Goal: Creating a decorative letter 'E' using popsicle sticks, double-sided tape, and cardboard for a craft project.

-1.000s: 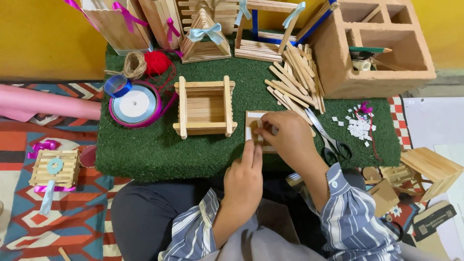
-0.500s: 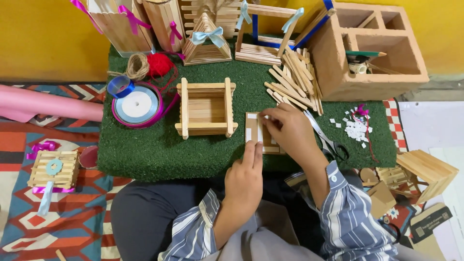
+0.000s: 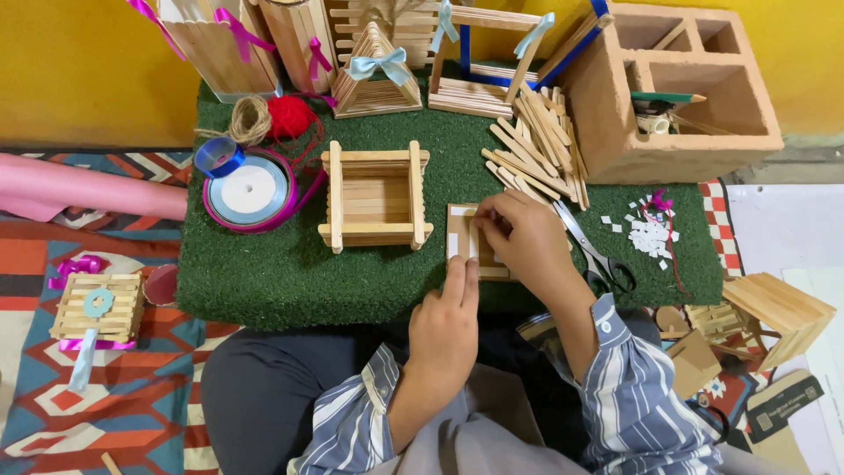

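At centre frame a small stick panel (image 3: 466,242) lies flat on the green mat (image 3: 264,273), its sticks running up-down in the frame. The left hand (image 3: 448,321) presses flat fingers on its lower edge. The right hand (image 3: 519,233), curled from the right, pinches a stick on top, beside the stick box (image 3: 374,195).

Right hand (image 3: 519,242) hiding much of stick panel (image 3: 463,230), scissors (image 3: 598,259) partly covered, top crafts cropped
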